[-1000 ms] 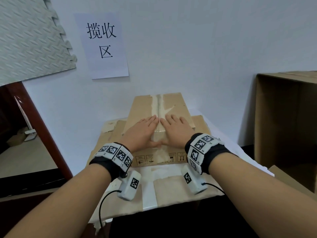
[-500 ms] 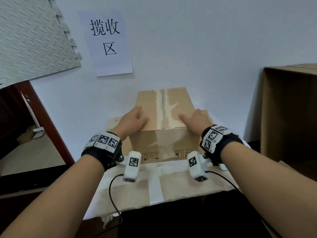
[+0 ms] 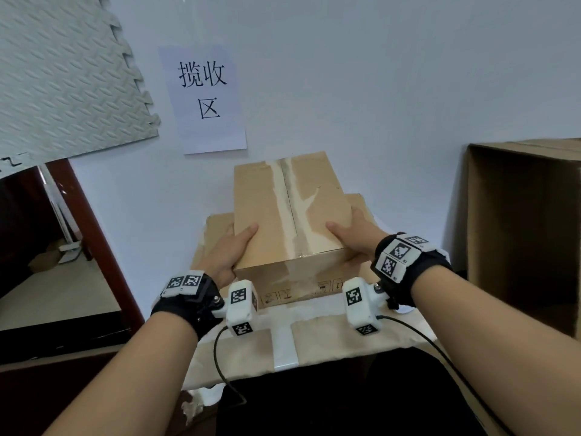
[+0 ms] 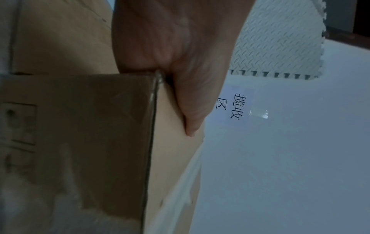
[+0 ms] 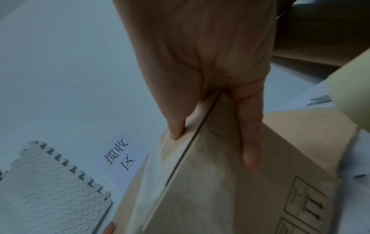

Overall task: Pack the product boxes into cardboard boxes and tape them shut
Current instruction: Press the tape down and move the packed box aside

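A closed brown cardboard box (image 3: 289,215), with pale tape along its top seam, stands on a taped cardboard surface (image 3: 330,341) against the white wall. My left hand (image 3: 231,251) grips its near left edge, thumb on the lid and fingers down the side. My right hand (image 3: 353,237) grips the near right edge the same way. The left wrist view shows the left hand (image 4: 176,63) wrapped over the box (image 4: 80,142) at its corner. In the right wrist view, the right hand (image 5: 200,63) straddles an edge of the box (image 5: 250,197). No product boxes show.
A large open cardboard box (image 3: 518,231) stands on its side at the right. A paper sign (image 3: 204,99) and a grey foam mat (image 3: 63,73) hang on the wall. Dark wooden furniture (image 3: 100,256) borders the left.
Both hands slid from lying flat at the middle of the lid out to its left and right edges, and now grip the box. The box looks nearer to me.
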Tool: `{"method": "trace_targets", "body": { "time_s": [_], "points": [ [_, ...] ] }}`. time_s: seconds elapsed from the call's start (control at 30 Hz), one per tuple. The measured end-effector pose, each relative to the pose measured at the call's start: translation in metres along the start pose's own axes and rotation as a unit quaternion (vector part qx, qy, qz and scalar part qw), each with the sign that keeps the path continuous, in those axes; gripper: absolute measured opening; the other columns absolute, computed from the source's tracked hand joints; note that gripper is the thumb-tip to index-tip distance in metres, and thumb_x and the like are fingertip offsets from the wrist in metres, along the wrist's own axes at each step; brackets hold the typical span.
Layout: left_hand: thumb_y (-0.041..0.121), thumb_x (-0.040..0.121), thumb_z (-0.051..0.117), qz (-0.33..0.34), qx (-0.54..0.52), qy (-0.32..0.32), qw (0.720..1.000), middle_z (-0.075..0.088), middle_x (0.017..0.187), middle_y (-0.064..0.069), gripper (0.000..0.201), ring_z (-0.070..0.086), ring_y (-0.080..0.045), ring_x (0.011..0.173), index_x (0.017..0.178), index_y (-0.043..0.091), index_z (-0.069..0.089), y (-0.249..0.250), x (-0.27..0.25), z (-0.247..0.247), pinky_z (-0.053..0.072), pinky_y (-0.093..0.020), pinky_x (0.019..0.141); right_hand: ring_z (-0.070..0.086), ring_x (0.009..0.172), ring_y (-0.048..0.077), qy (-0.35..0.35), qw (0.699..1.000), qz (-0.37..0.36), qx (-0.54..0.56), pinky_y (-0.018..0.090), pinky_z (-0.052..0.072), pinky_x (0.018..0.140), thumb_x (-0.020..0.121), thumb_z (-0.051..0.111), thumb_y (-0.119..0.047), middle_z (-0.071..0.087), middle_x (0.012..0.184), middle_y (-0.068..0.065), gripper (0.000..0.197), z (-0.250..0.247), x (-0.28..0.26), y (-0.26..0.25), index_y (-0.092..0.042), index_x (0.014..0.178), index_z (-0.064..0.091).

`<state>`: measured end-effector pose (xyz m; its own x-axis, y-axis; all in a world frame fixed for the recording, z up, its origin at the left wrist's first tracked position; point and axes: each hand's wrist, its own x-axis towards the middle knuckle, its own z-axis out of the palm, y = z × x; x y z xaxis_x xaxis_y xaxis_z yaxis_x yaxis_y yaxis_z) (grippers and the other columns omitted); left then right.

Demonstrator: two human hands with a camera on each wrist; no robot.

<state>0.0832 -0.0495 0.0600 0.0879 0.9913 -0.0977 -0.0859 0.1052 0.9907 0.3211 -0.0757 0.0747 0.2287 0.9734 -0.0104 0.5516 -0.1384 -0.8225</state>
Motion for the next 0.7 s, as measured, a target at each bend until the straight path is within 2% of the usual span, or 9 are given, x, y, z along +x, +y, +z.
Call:
{"method": "trace_targets", "body": {
  "time_s": [0.07, 0.17, 0.23, 0.3, 0.37, 0.43, 0.5, 0.6, 0.7],
  "points": [
    [0.033, 0.092, 0.06, 0.029, -0.023, 0.022, 0.999, 0.063, 0.118, -0.006, 0.052, 0.064, -0.024, 0.097, 0.137, 0.026, 0.036, -0.001, -0.006, -0.002, 0.055, -0.039, 0.076, 0.051, 0.118, 0.033, 0.019, 0.999, -0.038, 0.012, 0.049, 0.047, 0.096, 0.091, 0.052, -0.047, 0.049, 0.134, 0.006, 0.071, -0.002, -0.004, -0.01, -0.022, 0.148, 0.018],
    [0.033, 0.092, 0.06, 0.076, -0.056, 0.063, 0.994, 0.064, 0.116, 0.0, 0.055, 0.065, -0.021, 0.098, 0.139, 0.032, 0.033, 0.002, -0.012, -0.008, 0.055, -0.037, 0.074, 0.055, 0.108, 0.03, 0.034, 0.995, -0.094, 0.028, 0.049, 0.057, 0.077, 0.093, 0.049, -0.042, 0.053, 0.122, 0.002, 0.056, -0.006, -0.008, -0.034, -0.03, 0.143, 0.027],
    [0.031, 0.092, 0.059, 0.102, -0.068, 0.067, 0.99, 0.062, 0.119, 0.003, 0.058, 0.064, -0.017, 0.099, 0.14, 0.038, 0.027, 0.005, -0.015, -0.012, 0.055, -0.035, 0.072, 0.055, 0.107, 0.031, 0.051, 0.99, -0.13, 0.019, 0.048, 0.058, 0.073, 0.093, 0.048, -0.038, 0.054, 0.121, 0.004, 0.053, -0.008, -0.008, -0.05, -0.029, 0.142, 0.03],
    [0.021, 0.092, 0.061, 0.129, -0.053, 0.053, 0.989, 0.059, 0.125, 0.008, 0.07, 0.062, -0.013, 0.104, 0.143, 0.043, 0.019, 0.006, -0.018, -0.018, 0.054, -0.034, 0.077, 0.055, 0.11, 0.032, 0.062, 0.985, -0.161, -0.001, 0.049, 0.054, 0.083, 0.092, 0.049, -0.033, 0.055, 0.125, 0.006, 0.052, -0.008, -0.006, -0.062, -0.028, 0.142, 0.033],
    [0.012, 0.086, 0.067, 0.132, -0.029, 0.046, 0.99, 0.056, 0.127, 0.007, 0.09, 0.06, -0.017, 0.11, 0.143, 0.047, 0.008, 0.005, -0.019, -0.024, 0.053, -0.04, 0.086, 0.053, 0.113, 0.033, 0.07, 0.981, -0.178, -0.017, 0.051, 0.047, 0.095, 0.09, 0.05, -0.03, 0.054, 0.127, 0.008, 0.052, -0.007, 0.0, -0.07, -0.029, 0.14, 0.036],
    [0.009, 0.08, 0.073, 0.116, -0.024, 0.064, 0.991, 0.056, 0.126, 0.002, 0.101, 0.059, -0.022, 0.111, 0.142, 0.048, 0.004, 0.001, -0.018, -0.027, 0.051, -0.046, 0.092, 0.047, 0.118, 0.038, 0.086, 0.98, -0.174, -0.039, 0.051, 0.037, 0.104, 0.088, 0.051, -0.03, 0.048, 0.132, 0.011, 0.054, -0.005, 0.008, -0.077, -0.033, 0.14, 0.037],
    [0.009, 0.08, 0.073, 0.107, -0.028, 0.094, 0.989, 0.056, 0.124, -0.001, 0.094, 0.059, -0.022, 0.108, 0.142, 0.04, 0.01, -0.004, -0.015, -0.026, 0.053, -0.044, 0.089, 0.041, 0.122, 0.041, 0.096, 0.979, -0.171, -0.059, 0.047, 0.03, 0.109, 0.088, 0.051, -0.027, 0.042, 0.136, 0.013, 0.054, -0.004, 0.014, -0.083, -0.033, 0.14, 0.038],
    [0.007, 0.086, 0.064, 0.076, -0.024, 0.092, 0.993, 0.057, 0.121, -0.004, 0.072, 0.064, -0.026, 0.102, 0.137, 0.032, 0.021, -0.007, -0.01, -0.027, 0.058, -0.033, 0.066, 0.036, 0.125, 0.037, 0.103, 0.978, -0.172, -0.059, 0.039, 0.025, 0.109, 0.089, 0.049, -0.018, 0.043, 0.137, 0.013, 0.052, -0.002, 0.022, -0.083, -0.026, 0.14, 0.04],
    [0.009, 0.088, 0.064, 0.039, -0.029, 0.081, 0.996, 0.058, 0.122, -0.008, 0.071, 0.064, -0.03, 0.102, 0.138, 0.035, 0.022, -0.009, 0.002, -0.038, 0.057, -0.034, 0.068, 0.032, 0.124, 0.035, 0.122, 0.976, -0.174, -0.043, 0.04, 0.025, 0.108, 0.09, 0.044, -0.014, 0.042, 0.136, 0.013, 0.051, 0.004, 0.03, -0.075, -0.021, 0.14, 0.039]
  ]
}}
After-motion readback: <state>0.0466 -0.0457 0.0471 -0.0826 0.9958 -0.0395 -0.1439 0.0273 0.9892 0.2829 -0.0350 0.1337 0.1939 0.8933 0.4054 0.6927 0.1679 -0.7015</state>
